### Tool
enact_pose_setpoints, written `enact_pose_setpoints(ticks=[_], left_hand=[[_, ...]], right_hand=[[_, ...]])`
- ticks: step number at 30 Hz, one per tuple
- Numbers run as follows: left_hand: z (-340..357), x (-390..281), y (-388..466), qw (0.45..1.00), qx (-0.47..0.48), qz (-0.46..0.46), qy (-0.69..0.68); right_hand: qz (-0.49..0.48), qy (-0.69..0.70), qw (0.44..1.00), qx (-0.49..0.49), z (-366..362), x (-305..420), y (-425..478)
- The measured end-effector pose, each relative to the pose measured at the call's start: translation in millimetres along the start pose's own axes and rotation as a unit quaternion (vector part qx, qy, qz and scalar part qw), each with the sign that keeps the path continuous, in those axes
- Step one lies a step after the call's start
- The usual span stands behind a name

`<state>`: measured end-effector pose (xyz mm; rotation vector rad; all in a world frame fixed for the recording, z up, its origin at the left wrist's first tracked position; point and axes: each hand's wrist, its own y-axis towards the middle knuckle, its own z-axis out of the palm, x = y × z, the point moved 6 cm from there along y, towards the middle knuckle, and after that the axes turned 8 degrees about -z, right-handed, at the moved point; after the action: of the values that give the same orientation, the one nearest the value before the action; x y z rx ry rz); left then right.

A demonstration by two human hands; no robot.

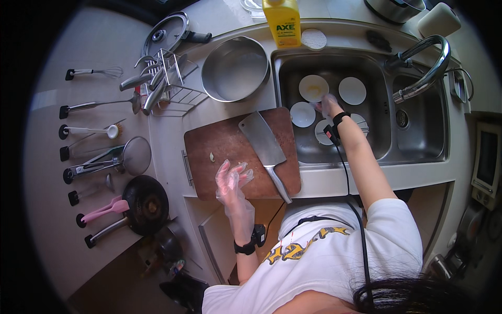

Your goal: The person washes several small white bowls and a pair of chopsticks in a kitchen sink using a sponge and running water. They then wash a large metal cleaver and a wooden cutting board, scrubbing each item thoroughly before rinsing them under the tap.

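My left hand (234, 181), in a clear plastic glove, hovers over the near edge of the wooden cutting board (200, 141) with its fingers apart and nothing in them. A cleaver (263, 139) lies on the board's right part, its steel handle over the front edge. A small pale food piece (212, 157) rests left of it. My right hand (328, 106), also gloved, reaches into the large sink basin (376, 145) beside a white dish with yellowish residue (313, 88). Its fingertips are partly hidden, so any hold is unclear. Around it sit a small white bowl (302, 114), a white plate (352, 90) and other white dishes.
A steel pot (235, 68) stands behind the board, with a wire knife rack (182, 92) to its left. A yellow detergent bottle (282, 23) and a white round sponge (313, 39) are behind the sink. The faucet (441, 59) arches over the smaller basin. Utensils hang at left.
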<state>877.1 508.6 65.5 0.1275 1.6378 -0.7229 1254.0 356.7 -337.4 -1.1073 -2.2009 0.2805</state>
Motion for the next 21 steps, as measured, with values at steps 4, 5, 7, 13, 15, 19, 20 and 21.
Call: enact_pose_setpoints(ticks=[4,5,7,13,15,19,20,21], left_hand=[[14.3,-4.7,-1.0,1.000,0.003,0.005,-0.011],[20.2,-6.7,-1.5,1.000,0.011,0.013,-0.015],[30.7,-6.7,-2.4,1.000,0.018,-0.002,-0.018],[78.6,-11.8,3.6,0.991,0.131,0.004,0.005],[106.3,-11.1,11.0,0.979,0.198,-0.017,0.044],[182.9,-22.8,12.8,0.914,0.391,0.046,0.094],[202.0,-25.5,9.9,0.899,0.419,0.072,0.103],[221.2,-29.2,6.2,0.881,0.449,0.102,0.108]], right_hand=[[0.217,0.647,0.725,-0.090,2.1,6.4,-25.1],[0.225,0.656,0.716,-0.081,-2.2,10.8,-30.6],[0.242,0.657,0.710,-0.074,-13.0,11.9,-44.7],[0.084,0.709,0.674,-0.190,-79.1,-0.5,-132.8],[0.030,0.690,0.653,-0.311,-114.1,-7.0,-189.5],[0.012,0.652,0.612,-0.448,-184.7,-20.9,-279.7],[-0.026,0.630,0.619,-0.469,-202.1,-19.5,-293.8],[-0.067,0.601,0.638,-0.476,-216.8,-15.0,-301.6]])
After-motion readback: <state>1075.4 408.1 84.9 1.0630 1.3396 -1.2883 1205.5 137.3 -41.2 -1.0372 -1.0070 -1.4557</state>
